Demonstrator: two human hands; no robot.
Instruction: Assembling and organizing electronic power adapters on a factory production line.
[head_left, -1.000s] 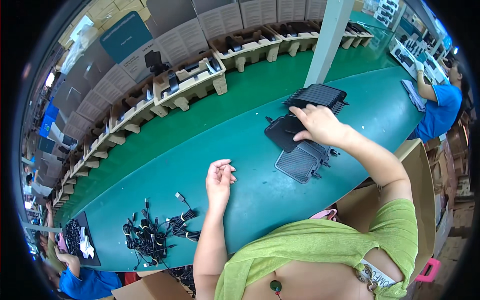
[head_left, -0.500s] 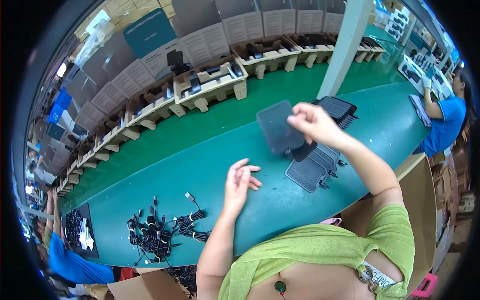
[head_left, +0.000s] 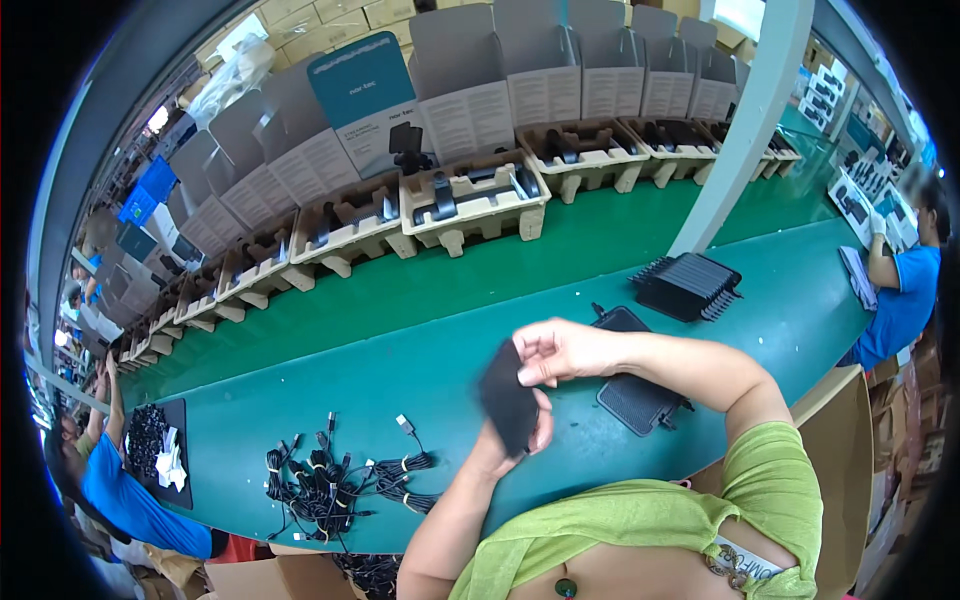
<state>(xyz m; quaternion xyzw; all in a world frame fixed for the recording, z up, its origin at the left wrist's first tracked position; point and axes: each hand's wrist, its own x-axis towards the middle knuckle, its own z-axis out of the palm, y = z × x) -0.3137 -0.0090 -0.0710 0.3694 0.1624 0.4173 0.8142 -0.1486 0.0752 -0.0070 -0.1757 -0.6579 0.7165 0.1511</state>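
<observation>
A thin black rectangular panel (head_left: 509,402), slightly blurred, is held tilted above the green table in front of me. My right hand (head_left: 557,352) pinches its upper edge between thumb and fingers. At its lower part my left hand (head_left: 530,432) grips it, with some fingers hidden behind. Right of the hands lie a black mesh-textured panel (head_left: 642,402) and another dark panel (head_left: 622,322), partly covered by my right forearm. Farther right sits a row of upright-stacked black panels (head_left: 690,286).
Bundled black cables (head_left: 320,480) lie on the table (head_left: 400,350) at left. Open boxes with cardboard trays (head_left: 475,222) line the far side. A pale post (head_left: 745,130) rises at right. Co-workers in blue work at left (head_left: 140,490) and right (head_left: 905,290).
My right hand has brought the panel left and nearer to me. The left hand, open and apart from it before, now grips it too. The whole view has shifted.
</observation>
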